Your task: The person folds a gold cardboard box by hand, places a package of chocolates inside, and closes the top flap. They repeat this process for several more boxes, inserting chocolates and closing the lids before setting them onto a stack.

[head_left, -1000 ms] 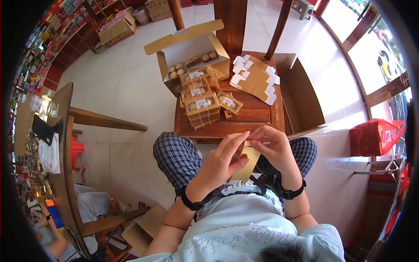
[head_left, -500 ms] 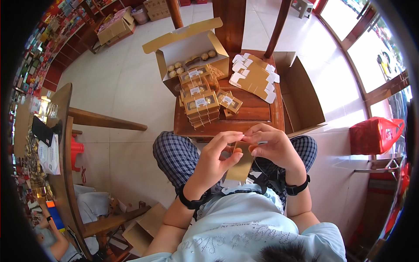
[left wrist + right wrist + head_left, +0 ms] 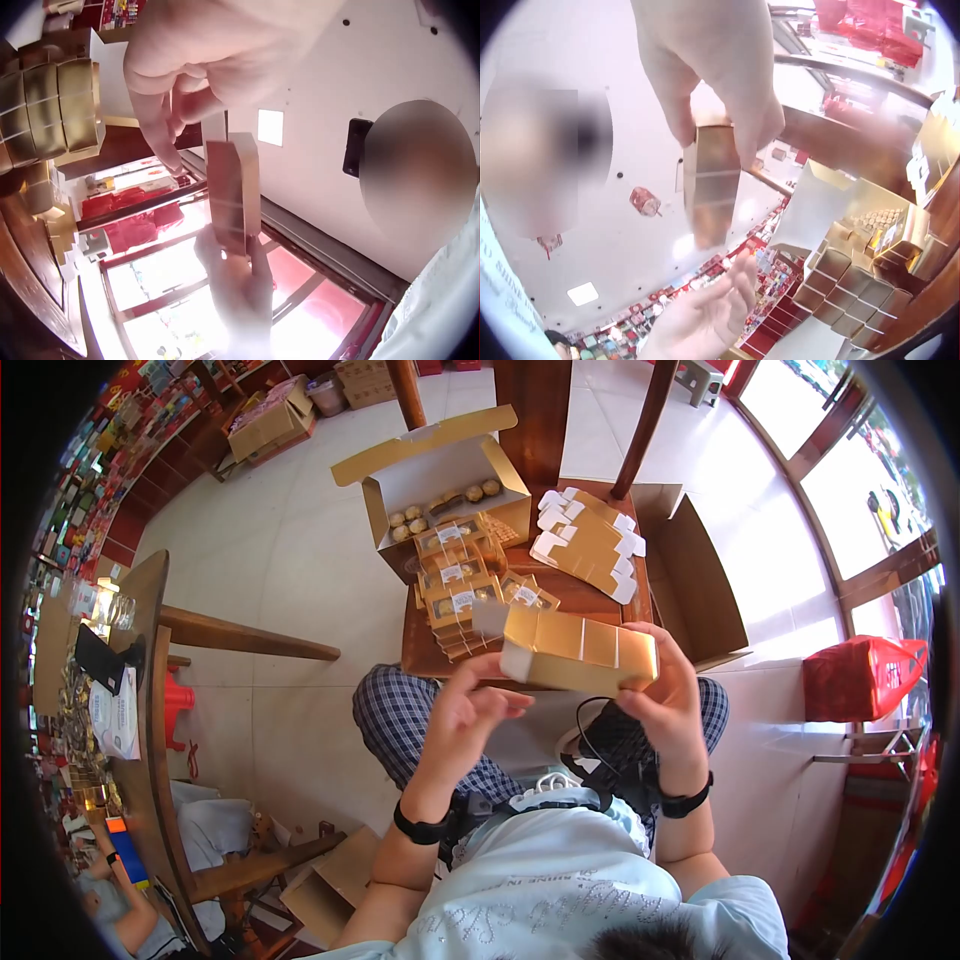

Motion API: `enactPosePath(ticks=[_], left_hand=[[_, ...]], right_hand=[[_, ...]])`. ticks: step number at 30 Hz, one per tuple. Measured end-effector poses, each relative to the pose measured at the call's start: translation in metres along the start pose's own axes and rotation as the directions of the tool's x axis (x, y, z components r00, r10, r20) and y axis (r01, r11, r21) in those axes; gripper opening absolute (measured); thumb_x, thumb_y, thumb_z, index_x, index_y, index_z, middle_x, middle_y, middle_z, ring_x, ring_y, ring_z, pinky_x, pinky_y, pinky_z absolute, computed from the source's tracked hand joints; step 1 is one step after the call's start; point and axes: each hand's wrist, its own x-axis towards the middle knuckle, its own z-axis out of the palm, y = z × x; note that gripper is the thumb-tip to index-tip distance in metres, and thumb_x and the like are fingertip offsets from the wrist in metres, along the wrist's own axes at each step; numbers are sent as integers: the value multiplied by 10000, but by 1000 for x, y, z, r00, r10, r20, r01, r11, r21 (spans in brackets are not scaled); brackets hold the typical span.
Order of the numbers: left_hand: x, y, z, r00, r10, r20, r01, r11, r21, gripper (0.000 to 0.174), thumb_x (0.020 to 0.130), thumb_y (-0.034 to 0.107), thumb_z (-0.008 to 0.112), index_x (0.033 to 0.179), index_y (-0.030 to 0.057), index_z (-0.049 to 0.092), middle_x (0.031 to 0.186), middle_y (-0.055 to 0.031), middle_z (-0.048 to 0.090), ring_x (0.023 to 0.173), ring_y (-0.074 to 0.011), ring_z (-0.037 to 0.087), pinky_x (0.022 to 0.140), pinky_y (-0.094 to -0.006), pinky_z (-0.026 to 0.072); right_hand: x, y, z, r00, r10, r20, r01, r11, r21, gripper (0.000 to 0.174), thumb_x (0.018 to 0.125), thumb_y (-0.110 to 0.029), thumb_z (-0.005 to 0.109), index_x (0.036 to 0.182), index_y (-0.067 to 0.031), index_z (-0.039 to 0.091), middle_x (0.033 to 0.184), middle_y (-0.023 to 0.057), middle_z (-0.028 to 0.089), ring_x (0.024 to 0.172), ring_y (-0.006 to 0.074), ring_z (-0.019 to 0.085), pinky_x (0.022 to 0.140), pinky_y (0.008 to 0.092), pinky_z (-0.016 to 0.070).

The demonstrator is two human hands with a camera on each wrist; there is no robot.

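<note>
A small gold cardboard box (image 3: pixel 575 645) is held up in front of the lap, lying lengthwise across the head view. My right hand (image 3: pixel 668 695) pinches its right end between thumb and fingers. Beside the left end, where a pale flap (image 3: pixel 490 618) sticks out, my left hand (image 3: pixel 465 715) has loosely bent fingers and holds nothing. The right wrist view shows this left hand (image 3: pixel 712 315) apart from the box. Behind the box, gold window boxes (image 3: pixel 460 600) with white labels are stacked on a wooden chair (image 3: pixel 430 652).
A large open gold carton (image 3: pixel 440 450) with round wrapped balls inside stands at the back of the seat. Flat gold and white box blanks (image 3: pixel 590 545) lie to its right. Beside the chair is an open brown carton (image 3: pixel 695 580); a wooden table (image 3: pixel 160 760) stands at the left.
Both hands were together at the box, low over the lap. Now the box is raised and turned sideways in the right hand, while the left hand has let go and moved left.
</note>
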Motion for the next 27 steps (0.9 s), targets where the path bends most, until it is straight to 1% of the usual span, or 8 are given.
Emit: enactPosePath(ticks=[3,7,9,12,15,21,23,27], left_hand=[[-1,8,24,988,13,153,17,980,-198,704,868,309,615,1396,52,226,1324,-161,405,1164,-272,507,952,-378,424],[4,27,28,1000,23,19,-11,877,-480,848,798,516,628,1362,-2,265,1327,-186,412,1150,-289,508,913,-388,461],[7,16,5,997,4,-75,-41,858,-512,750,809,455,639,1312,-8,333,1235,-171,477,1061,-262,551,869,-368,490],[3,21,-13,971,47,-233,-141,903,-406,774,761,386,659,1343,12,313,1141,-102,478,968,-249,542,856,-410,493],[-3,20,-31,934,100,-342,-238,891,-388,670,726,316,684,1245,15,385,1097,-112,479,984,-267,548,845,-395,476],[-9,17,-55,933,166,-320,-272,906,-323,684,749,358,678,1303,123,353,1092,-100,437,1009,-270,519,898,-447,441],[-12,20,-63,927,191,-324,-294,906,-306,673,750,347,684,1292,117,359,1076,-102,450,991,-271,533,894,-447,446],[-20,21,-84,917,183,-353,-298,905,-304,684,731,354,712,1265,101,368,1053,-100,478,954,-276,556,875,-441,455]], right_hand=[[0,30,22,863,-483,149,463,637,-617,587,578,93,649,1137,-59,551,1014,67,499,1005,227,500,888,323,432],[-4,42,48,591,-493,638,769,106,-631,423,691,-22,632,1097,-140,631,969,53,494,999,241,513,821,345,479],[11,36,55,503,-486,715,834,54,-550,403,689,-35,660,1083,-116,626,994,63,502,1006,243,523,806,360,492],[58,21,45,571,-538,620,800,195,-568,403,686,-20,681,1075,-53,580,1045,105,523,953,264,553,798,374,489],[135,5,47,820,-276,502,570,312,-760,346,727,61,563,1060,-32,558,1059,117,525,929,308,575,802,370,490],[321,84,58,828,61,558,520,290,-803,236,775,-11,585,1009,-12,619,971,160,627,903,311,602,817,361,475],[338,90,73,763,211,611,624,9,-782,222,761,-45,615,981,-10,630,983,166,635,916,303,608,803,349,482],[390,178,53,759,156,632,629,77,-774,217,745,-86,637,945,-2,635,983,175,637,902,300,616,783,360,487]])
